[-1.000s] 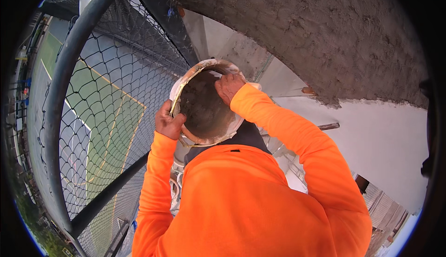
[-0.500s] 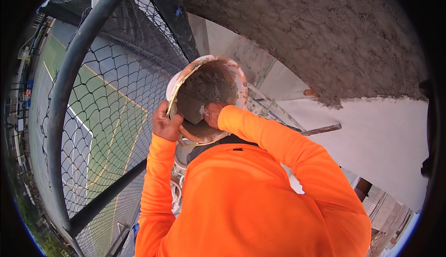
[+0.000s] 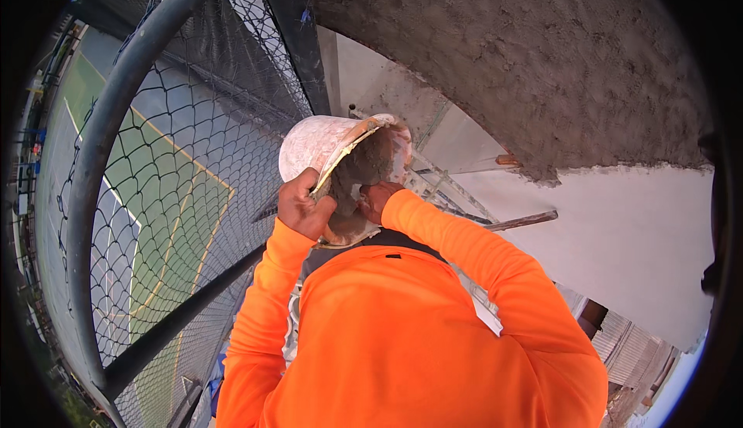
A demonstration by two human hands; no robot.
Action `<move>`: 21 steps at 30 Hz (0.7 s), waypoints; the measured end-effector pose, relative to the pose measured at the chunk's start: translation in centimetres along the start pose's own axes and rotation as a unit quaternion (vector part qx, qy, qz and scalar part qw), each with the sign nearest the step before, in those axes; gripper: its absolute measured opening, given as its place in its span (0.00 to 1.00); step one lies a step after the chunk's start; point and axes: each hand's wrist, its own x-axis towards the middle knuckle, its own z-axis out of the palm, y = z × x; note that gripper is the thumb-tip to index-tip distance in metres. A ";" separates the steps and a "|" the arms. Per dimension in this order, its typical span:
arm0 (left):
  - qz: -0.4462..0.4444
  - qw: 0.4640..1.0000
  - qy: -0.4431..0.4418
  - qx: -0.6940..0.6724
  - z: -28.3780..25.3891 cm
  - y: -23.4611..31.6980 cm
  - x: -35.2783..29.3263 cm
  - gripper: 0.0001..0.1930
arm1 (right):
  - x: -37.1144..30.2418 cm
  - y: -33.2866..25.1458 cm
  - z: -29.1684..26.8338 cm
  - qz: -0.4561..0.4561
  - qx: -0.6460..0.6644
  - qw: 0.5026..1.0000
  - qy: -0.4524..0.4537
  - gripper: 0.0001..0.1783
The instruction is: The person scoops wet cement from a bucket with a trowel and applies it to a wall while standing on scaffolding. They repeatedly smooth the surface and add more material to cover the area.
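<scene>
A mortar-smeared bucket [image 3: 313,143] is tipped in front of my body, its mouth facing toward me and to the right. My left hand [image 3: 304,207] is closed around the left side of its rim. Inside the mouth, near the lower right, my right hand [image 3: 377,200] has its fingers curled on a flat scraper, now mostly hidden in shadow. Wet grey mortar [image 3: 373,159] coats the bucket's inner wall.
A chain-link fence with a dark pipe frame [image 3: 87,196] stands at my left, a sports court [image 3: 166,188] beyond it. Rough fresh mortar covers the wall [image 3: 526,56] at upper right, above a smooth pale surface [image 3: 619,234]. A wooden stick [image 3: 522,220] juts out at right.
The bucket has tilted further, its mouth turning to the right and its outer side coming into view. My left hand has moved right with the rim; the scraper is now less visible.
</scene>
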 end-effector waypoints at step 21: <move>-0.223 0.960 0.105 -0.135 6.5 -9.2 1.1 0.08 | -7.3 10.3 -4.5 0.056 0.047 0.993 0.091 0.18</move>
